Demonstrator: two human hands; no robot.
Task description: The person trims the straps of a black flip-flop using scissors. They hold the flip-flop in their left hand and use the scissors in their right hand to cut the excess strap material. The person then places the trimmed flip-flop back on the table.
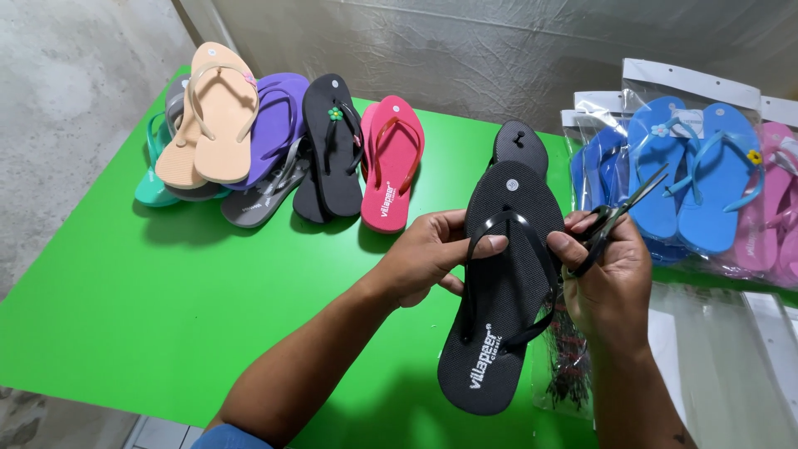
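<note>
The left hand (428,254) holds a black flip-flop (501,291) up over the green desk (166,291), near the desk's front edge. Its fingers are curled around the shoe's left side, and the thumb presses on the shiny black strap (499,223). The shoe's long way runs from the toe, far from the person, down to the heel, close to the person. It tips a little to the left at the heel.

The right hand (607,278) is just beside the shoe's right side and touches the strap there. This hand is closed around a pair of black scissors (619,214). The blades point up and away to the right, not at the shoe.

Both hands are right at the shoe, one on each side.

A second black flip-flop (519,143) lies behind it. A row of coloured flip-flops (274,141) sits at the far left corner. Blue flip-flops in clear bags (690,175) lie by the right edge.
</note>
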